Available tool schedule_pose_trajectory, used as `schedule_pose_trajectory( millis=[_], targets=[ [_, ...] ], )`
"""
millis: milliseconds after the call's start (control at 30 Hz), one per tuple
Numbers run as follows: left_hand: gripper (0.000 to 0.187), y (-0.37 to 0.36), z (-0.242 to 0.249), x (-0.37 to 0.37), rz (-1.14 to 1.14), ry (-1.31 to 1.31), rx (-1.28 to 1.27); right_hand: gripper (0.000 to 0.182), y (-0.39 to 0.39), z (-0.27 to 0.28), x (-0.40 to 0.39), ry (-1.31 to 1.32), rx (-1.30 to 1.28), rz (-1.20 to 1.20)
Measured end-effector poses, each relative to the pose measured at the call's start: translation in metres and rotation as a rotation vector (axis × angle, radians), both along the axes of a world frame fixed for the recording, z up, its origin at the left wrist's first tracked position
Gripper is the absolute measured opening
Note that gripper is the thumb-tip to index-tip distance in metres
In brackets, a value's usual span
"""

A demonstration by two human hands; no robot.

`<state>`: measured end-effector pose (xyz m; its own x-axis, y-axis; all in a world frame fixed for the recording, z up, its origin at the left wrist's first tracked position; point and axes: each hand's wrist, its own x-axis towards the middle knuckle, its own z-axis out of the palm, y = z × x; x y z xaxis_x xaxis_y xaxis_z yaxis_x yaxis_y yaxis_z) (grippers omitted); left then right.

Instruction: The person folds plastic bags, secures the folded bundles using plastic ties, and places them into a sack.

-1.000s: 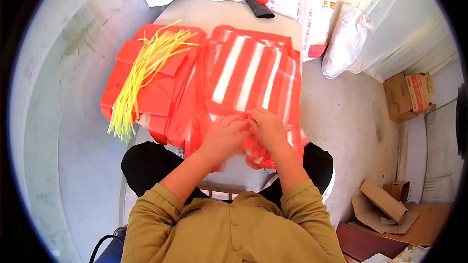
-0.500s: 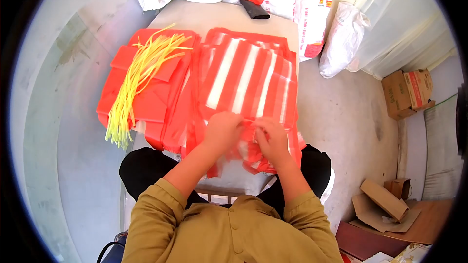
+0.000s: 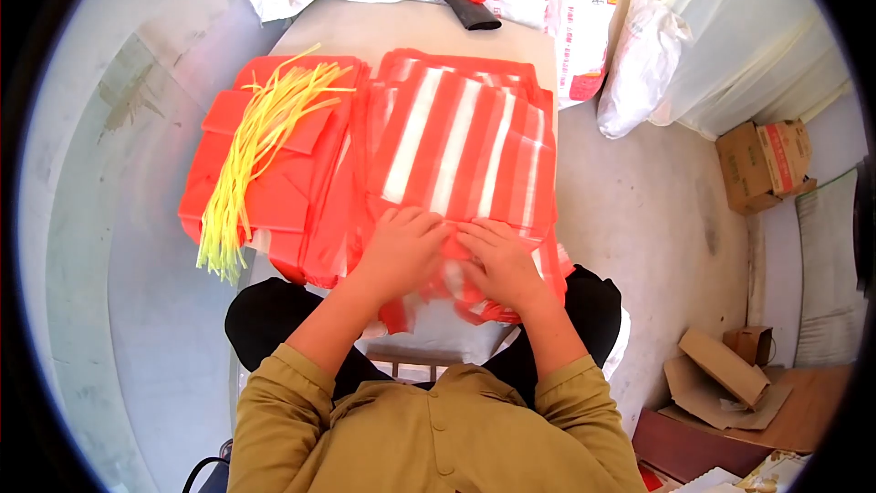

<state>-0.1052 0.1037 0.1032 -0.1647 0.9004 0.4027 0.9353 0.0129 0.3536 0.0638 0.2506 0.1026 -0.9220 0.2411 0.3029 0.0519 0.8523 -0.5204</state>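
Over at the worktop's [image 3: 351,26] left edge, yellow strips [image 3: 265,141] lie across the folded red stack [image 3: 219,146]; the left hand [image 3: 401,251], fingers curled, is on the striped sheets [image 3: 465,141] at the near edge. Just beside it, the right hand [image 3: 497,260] bends its fingers onto the same sheets, which reach the near right corner; whether either pinches the film, I cannot tell.
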Motion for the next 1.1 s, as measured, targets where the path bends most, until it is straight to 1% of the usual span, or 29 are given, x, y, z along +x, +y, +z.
schedule_pose_trajectory(
  millis=[167,267,367,467,567,667,767,867,967,1067,1100],
  targets=[
    [0.035,0.005,-0.009,-0.010,-0.028,0.090,-0.042,0.048,0.002,0.000,-0.007,-0.019,0.080,0.005],
    [0.035,0.007,-0.013,-0.012,-0.022,0.093,-0.075,0.037,-0.005,0.011,-0.011,0.035,0.121,-0.013],
    [0.034,0.008,-0.008,-0.014,-0.025,0.067,-0.134,0.034,-0.005,0.004,-0.010,0.035,0.177,-0.044],
    [0.032,0.004,-0.010,-0.022,-0.003,0.071,-0.070,0.036,-0.004,0.002,-0.012,-0.046,0.144,-0.097],
    [0.029,-0.003,-0.015,-0.035,0.056,0.075,0.050,0.034,-0.003,0.010,-0.012,-0.048,0.121,-0.096],
    [0.021,-0.015,-0.017,-0.037,0.108,0.157,0.067,0.031,-0.005,0.015,-0.003,-0.102,0.079,-0.122],
    [0.021,-0.028,-0.002,-0.033,0.087,0.136,-0.118,0.025,-0.005,0.030,0.008,-0.298,0.018,-0.098],
    [0.022,-0.039,0.029,-0.020,0.115,-0.106,-0.442,0.022,-0.001,0.055,0.018,-0.432,-0.057,-0.014],
    [0.026,-0.052,0.030,-0.018,0.145,-0.412,-0.321,0.024,0.016,0.060,0.015,-0.616,-0.155,-0.020],
    [0.030,-0.057,0.025,-0.026,0.169,-0.597,-0.265,0.029,0.035,0.063,0.003,-0.652,-0.308,-0.037],
    [0.031,-0.056,0.025,-0.029,0.193,-0.639,-0.290,0.030,0.040,0.060,-0.001,-0.641,-0.352,-0.051]
  ],
)
